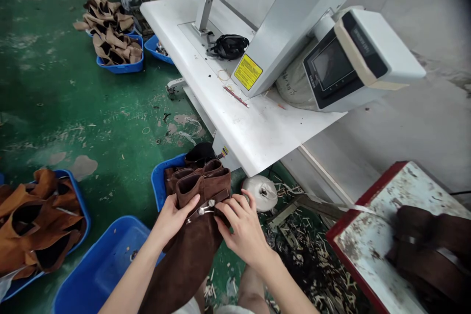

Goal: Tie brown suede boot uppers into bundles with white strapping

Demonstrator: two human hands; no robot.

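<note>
A dark brown suede boot upper (pixel 196 240) lies over my lap, with a strap and metal buckle (pixel 206 207) across it. My left hand (pixel 176 218) is closed on its left edge, thumb on top near the buckle. The fingers of my right hand (pixel 239 221) are bent around the strap end at the right of the buckle; their tips are partly hidden. Just beyond, more brown uppers (pixel 176 175) fill a blue bin (pixel 157 187).
A white sewing machine table (pixel 235 132) stands ahead, its corner near my hands. An orange-brown pile (pixel 44 216) and a blue bin (pixel 99 260) are at the left. At the right, a red-edged stand (pixel 371 240) bears brown pieces (pixel 434 250). Scraps litter the floor.
</note>
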